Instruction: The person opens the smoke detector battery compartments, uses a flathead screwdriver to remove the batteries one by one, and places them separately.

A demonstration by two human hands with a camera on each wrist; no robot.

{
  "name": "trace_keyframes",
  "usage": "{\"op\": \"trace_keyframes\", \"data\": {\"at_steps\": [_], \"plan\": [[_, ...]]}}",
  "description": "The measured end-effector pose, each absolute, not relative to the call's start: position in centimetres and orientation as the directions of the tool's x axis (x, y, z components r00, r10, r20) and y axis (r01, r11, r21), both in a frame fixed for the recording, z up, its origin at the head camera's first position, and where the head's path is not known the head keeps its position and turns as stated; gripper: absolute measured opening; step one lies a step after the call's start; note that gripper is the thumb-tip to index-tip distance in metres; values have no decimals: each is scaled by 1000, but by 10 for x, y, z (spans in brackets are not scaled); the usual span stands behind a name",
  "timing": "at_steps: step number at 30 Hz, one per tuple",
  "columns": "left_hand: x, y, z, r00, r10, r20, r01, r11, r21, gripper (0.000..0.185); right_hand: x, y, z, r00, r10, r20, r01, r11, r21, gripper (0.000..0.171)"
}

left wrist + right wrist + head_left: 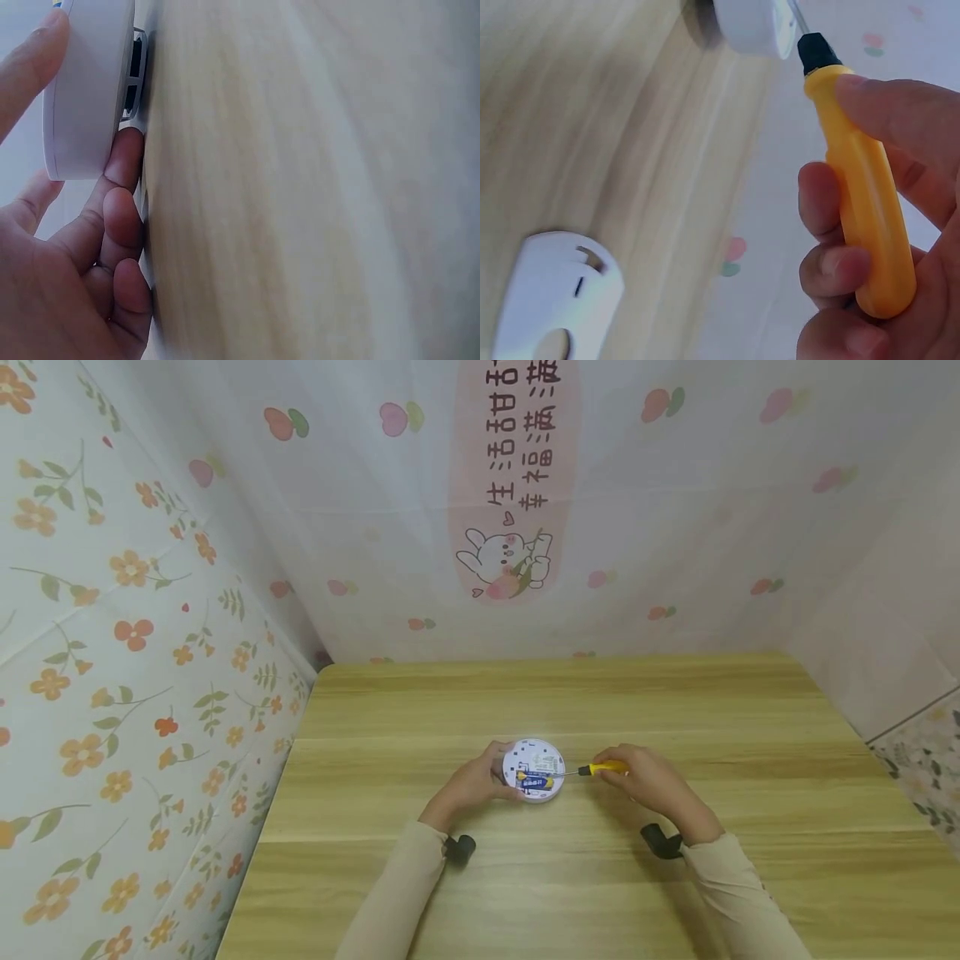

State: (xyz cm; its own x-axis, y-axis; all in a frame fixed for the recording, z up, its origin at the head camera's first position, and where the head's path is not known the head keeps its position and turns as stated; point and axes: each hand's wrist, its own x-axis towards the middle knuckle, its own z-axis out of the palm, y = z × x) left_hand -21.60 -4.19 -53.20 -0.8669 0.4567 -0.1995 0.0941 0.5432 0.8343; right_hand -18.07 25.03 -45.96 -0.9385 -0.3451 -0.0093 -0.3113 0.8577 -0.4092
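A round white smoke detector [533, 785] sits on the table with its back facing up. Two blue-and-yellow batteries [536, 782] lie in its back. My left hand [475, 778] grips the detector by its left side, with the thumb on the rim and fingers underneath; in the left wrist view, a vented part shows below the white casing [88, 97]. My right hand [641, 777] holds a screwdriver by its yellow handle [870, 202], thumb along the top. The metal shaft [572, 772] reaches over the detector toward the batteries; whether its tip touches one I cannot tell.
A white slotted plate [562, 292] lies on the wooden table [420, 710], seen only in the right wrist view. Behind the table hangs a printed curtain [360, 535], and a flowered cloth [135, 693] hangs along the left side.
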Motion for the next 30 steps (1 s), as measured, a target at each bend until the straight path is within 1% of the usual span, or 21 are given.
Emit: {"op": "trace_keyframes", "data": {"at_steps": [2,9,18,21,26,30], "plan": [[-216,-42,-532,-867,453,-206,88,546,833,90,-180,247,-457,-941,-338,-14,-308,872,-381,17],[-215,-43,-532,-865,457,-206,79,530,844,90,-178,239,-447,-931,-363,31,-357,893,-274,14],[-214,-41,-529,-865,455,-211,72,529,845,89,-177,228,-432,-927,-374,31,-374,914,-156,15],[-214,-41,-529,-864,456,-212,74,531,844,89,-177,226,-430,-924,-380,36,-381,913,-143,15],[-215,-41,-529,-862,461,-210,78,530,844,88,-178,225,-430,-917,-395,58,-399,903,-157,13],[-216,-42,-527,-859,463,-218,75,535,842,87,-179,227,-435,-917,-393,73,-400,895,-199,13]]}}
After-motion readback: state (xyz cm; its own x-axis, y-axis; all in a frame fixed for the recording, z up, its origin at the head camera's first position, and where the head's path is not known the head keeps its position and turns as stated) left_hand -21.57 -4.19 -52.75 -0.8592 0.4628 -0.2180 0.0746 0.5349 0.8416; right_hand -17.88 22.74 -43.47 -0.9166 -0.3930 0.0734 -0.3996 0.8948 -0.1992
